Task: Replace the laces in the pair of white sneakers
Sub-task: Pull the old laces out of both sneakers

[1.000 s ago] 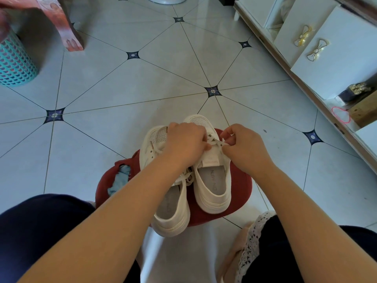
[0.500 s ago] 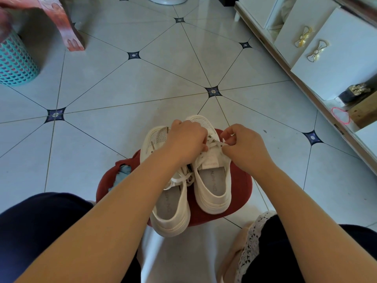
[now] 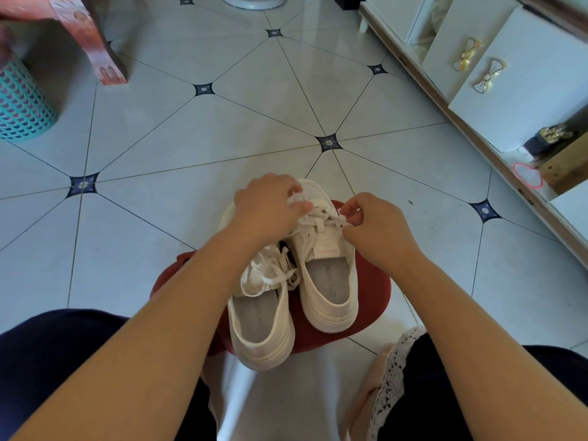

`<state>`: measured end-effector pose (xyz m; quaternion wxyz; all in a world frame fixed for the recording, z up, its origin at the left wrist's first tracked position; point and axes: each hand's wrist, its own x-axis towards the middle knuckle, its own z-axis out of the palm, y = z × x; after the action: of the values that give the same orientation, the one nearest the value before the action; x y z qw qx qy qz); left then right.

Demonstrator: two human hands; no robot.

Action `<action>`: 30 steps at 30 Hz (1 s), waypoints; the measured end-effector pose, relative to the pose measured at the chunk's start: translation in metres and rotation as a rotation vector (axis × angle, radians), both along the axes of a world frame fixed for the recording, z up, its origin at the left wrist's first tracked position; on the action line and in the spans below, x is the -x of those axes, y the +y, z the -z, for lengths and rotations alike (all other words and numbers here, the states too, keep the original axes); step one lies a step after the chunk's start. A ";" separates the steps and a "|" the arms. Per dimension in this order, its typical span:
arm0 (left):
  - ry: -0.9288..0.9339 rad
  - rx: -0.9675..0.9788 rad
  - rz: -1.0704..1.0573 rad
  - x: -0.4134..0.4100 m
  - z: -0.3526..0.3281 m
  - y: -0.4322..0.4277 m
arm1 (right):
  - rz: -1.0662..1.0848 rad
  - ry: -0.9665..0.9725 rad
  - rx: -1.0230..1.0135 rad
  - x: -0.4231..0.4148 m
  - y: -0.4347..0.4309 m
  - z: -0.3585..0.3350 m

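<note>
Two white sneakers stand side by side on a red stool (image 3: 372, 294), heels toward me. The right sneaker (image 3: 327, 281) has a flat white lace (image 3: 321, 218) crossing its upper eyelets. My left hand (image 3: 267, 206) lies over the lace rows near the toe and pinches the lace there. My right hand (image 3: 375, 227) pinches the lace end at the right-side eyelets. The left sneaker (image 3: 257, 319) carries a loose tangle of white lace on its tongue, partly hidden under my left forearm.
Tiled floor all round. A teal basket (image 3: 22, 106) and a red furniture leg (image 3: 98, 52) stand at the far left. A white cabinet (image 3: 496, 74) with bow handles runs along the right. My dark-clad knees flank the stool.
My left hand has slid forward toward the toe of the right sneaker, uncovering the lace rows and the tongue. My right hand stays at the right eyelets.
</note>
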<state>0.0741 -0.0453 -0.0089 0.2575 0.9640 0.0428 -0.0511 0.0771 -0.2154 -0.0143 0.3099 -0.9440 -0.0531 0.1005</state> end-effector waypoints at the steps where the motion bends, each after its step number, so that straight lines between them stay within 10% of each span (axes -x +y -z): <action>1: -0.025 -0.076 0.057 0.002 0.004 -0.007 | -0.004 -0.007 0.003 0.000 0.000 0.000; 30: -0.222 -0.426 0.084 -0.003 -0.012 0.006 | -0.007 -0.021 -0.006 -0.002 -0.005 0.002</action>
<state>0.0767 -0.0391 0.0029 0.0491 0.9972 -0.0161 0.0548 0.0786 -0.2201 -0.0166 0.3117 -0.9439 -0.0601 0.0915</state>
